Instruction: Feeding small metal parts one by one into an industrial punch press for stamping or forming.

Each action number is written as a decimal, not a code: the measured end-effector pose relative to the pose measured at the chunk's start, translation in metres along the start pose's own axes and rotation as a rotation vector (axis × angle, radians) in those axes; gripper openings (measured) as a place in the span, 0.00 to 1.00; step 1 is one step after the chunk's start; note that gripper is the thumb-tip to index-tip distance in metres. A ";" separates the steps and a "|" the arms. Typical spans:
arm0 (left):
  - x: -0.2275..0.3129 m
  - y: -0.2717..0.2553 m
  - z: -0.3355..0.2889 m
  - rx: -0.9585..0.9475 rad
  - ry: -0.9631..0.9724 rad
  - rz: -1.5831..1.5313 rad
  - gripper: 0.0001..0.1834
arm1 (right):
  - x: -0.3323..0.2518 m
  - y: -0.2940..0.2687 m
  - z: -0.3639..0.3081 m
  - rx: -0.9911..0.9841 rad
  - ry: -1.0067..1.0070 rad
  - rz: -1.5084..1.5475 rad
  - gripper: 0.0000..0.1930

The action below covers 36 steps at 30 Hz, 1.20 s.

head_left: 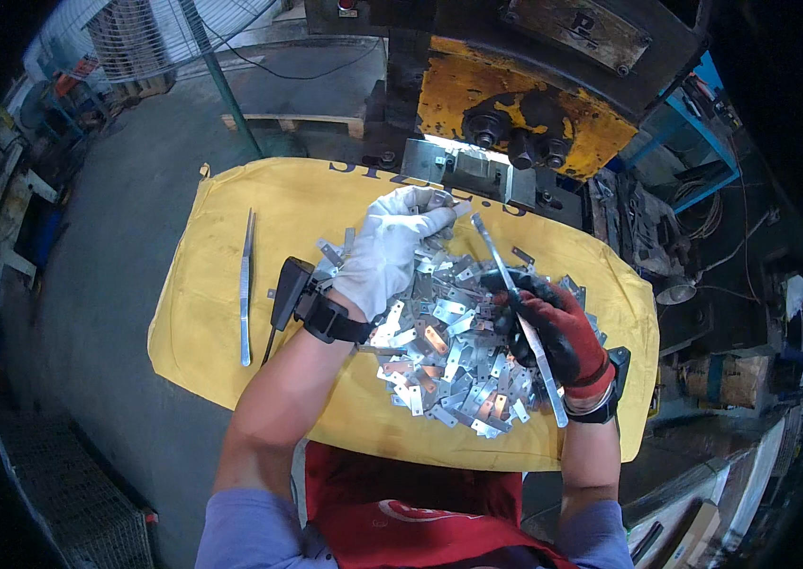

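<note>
My left hand (384, 247), in a white glove, is at the far side of the yellow-covered surface with its fingers closed on a small metal plate (461, 209) that pokes out past the fingertips. My right hand (553, 327), gloved in black and red, grips long silver tweezers (545, 371) and hovers over the right side of the pile. The tweezer tips point up and away, close to the plate in my left hand. Between and below both hands spreads a heap of small flat metal plates (454, 360) with holes, some reflecting orange. Both wrists carry black straps.
A second pair of tweezers (247, 289) lies on the yellow cover (198, 256) at left. Beyond the far edge stands a press with a worn yellow block (515, 109) above a metal die (473, 171). A wire basket (74, 484) sits on the floor at lower left.
</note>
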<state>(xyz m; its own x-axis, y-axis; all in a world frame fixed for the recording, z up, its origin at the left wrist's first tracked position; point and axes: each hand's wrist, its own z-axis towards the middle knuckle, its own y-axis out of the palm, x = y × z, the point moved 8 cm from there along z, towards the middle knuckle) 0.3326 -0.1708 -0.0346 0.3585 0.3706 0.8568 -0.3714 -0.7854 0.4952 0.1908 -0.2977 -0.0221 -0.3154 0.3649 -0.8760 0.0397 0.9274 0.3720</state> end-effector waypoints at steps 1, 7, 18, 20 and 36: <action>0.000 -0.003 0.002 0.002 0.001 -0.001 0.07 | 0.001 0.001 0.001 -0.002 0.002 -0.001 0.19; -0.002 -0.004 0.000 -0.025 -0.044 0.027 0.07 | 0.002 0.005 0.003 -0.008 0.035 -0.006 0.18; -0.010 -0.014 0.007 -0.035 -0.022 -0.094 0.09 | -0.004 -0.005 0.020 0.066 -0.028 0.027 0.14; -0.017 -0.013 0.008 -0.051 -0.055 -0.113 0.10 | -0.009 -0.007 0.036 0.052 -0.059 0.029 0.14; -0.028 -0.001 -0.013 -0.130 -0.098 0.003 0.10 | -0.012 -0.014 0.083 0.003 -0.107 0.069 0.20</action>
<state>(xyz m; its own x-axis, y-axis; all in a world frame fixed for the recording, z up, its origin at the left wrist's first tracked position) 0.3118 -0.1742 -0.0574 0.4368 0.3134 0.8432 -0.4780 -0.7132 0.5127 0.2730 -0.3087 -0.0422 -0.2087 0.4342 -0.8763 0.0611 0.9001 0.4315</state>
